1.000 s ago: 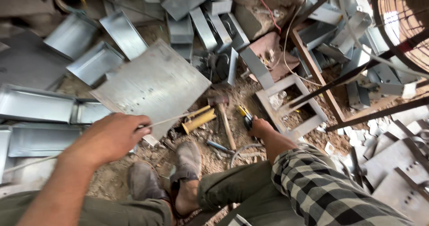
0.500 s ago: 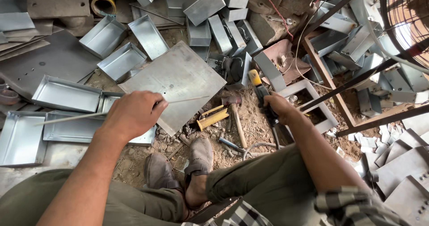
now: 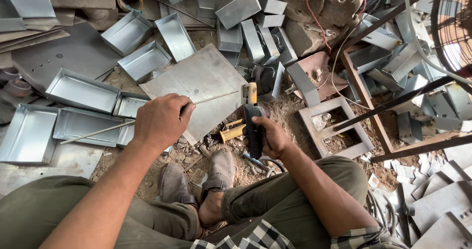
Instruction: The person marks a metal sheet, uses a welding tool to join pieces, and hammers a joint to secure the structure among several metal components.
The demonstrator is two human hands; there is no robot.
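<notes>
My left hand (image 3: pixel 161 120) is closed around a thin grey metal rod (image 3: pixel 93 133) that runs from lower left to upper right, its far tip reaching toward the clamp in my other hand. My right hand (image 3: pixel 272 136) grips the black handle of a welding electrode holder (image 3: pixel 252 117) with a yellow tip, held upright over the dirt floor. Under both lies a flat square steel sheet (image 3: pixel 199 84). A hammer with a yellow handle (image 3: pixel 232 131) lies on the ground just left of the holder. My feet in grey shoes (image 3: pixel 196 180) rest below.
Shallow folded steel trays (image 3: pixel 81 90) lie at left, with more bent channels (image 3: pixel 236 20) piled at the top. A rectangular metal frame (image 3: pixel 334 126) sits at right beside angle-iron bars (image 3: pixel 393 101). A fan guard (image 3: pixel 455 27) is at the far right.
My right hand has lifted the electrode holder off the ground and brought it left, upright, toward the rod's tip. My left hand shifted right with the rod.
</notes>
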